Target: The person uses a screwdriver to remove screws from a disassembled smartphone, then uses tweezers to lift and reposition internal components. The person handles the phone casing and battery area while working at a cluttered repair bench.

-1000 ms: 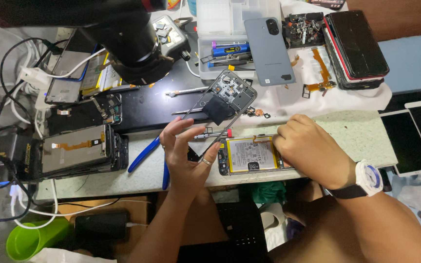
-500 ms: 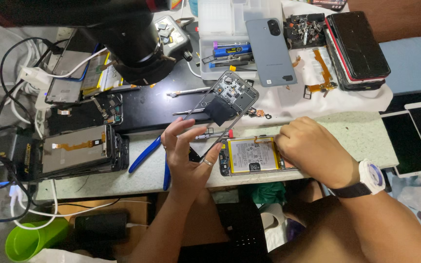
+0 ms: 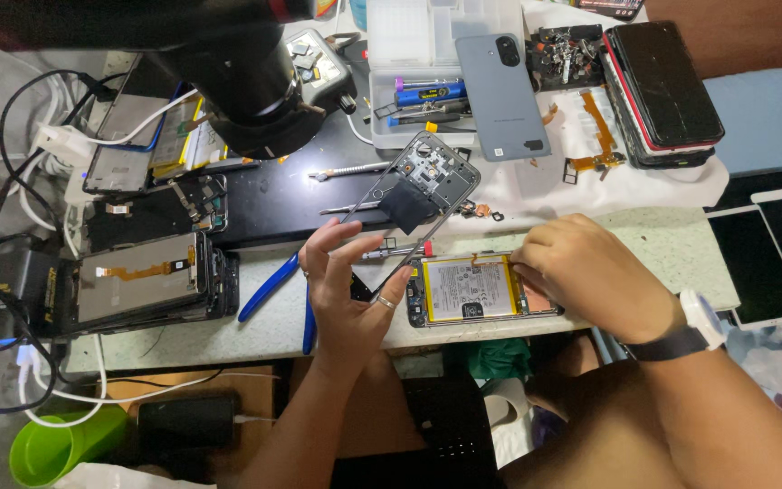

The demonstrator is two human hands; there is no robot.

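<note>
My left hand [image 3: 348, 288] holds up a dark phone back frame [image 3: 420, 190], tilted, gripped at its lower end. An opened phone with a yellow-white battery [image 3: 468, 288] lies flat near the table's front edge. My right hand [image 3: 590, 272], with a white watch on the wrist, rests on that phone's right half with fingertips at its top edge. What the fingers pinch is hidden. A red-tipped screwdriver [image 3: 400, 252] lies between the two hands.
Blue-handled pliers [image 3: 269, 285] lie left of my left hand. A stack of opened phones [image 3: 142, 281] and cables sit far left. A microscope body [image 3: 246, 77] hangs overhead. A grey phone back [image 3: 501, 95], a parts box, stacked phones [image 3: 667, 91] and white screens [image 3: 776, 254] lie behind and right.
My right hand has shifted slightly left over the opened phone. The left hand still holds the frame in about the same place.
</note>
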